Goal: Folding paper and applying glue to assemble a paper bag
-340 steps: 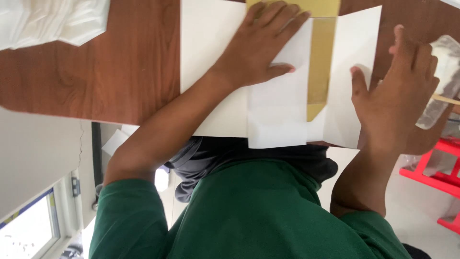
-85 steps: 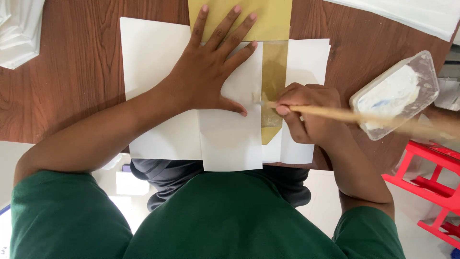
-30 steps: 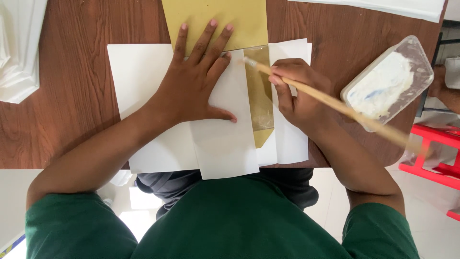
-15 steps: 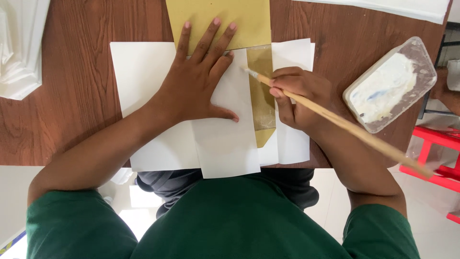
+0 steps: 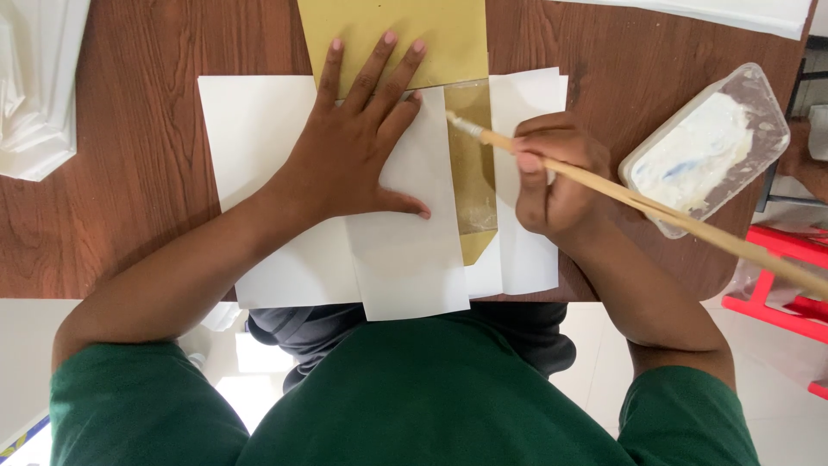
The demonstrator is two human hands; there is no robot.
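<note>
Brown wooden table (image 5: 129,173) carries overlapping white paper sheets (image 5: 259,129) at its near edge. Flat on them, the left hand (image 5: 354,147) lies open with fingers spread, fingertips reaching a mustard-yellow sheet (image 5: 388,30). The right hand (image 5: 556,181) is closed around a long wooden brush (image 5: 638,205), its tip on a glossy yellow strip (image 5: 474,164) between the white sheets. A plastic tub (image 5: 703,147) of white paste sits right.
</note>
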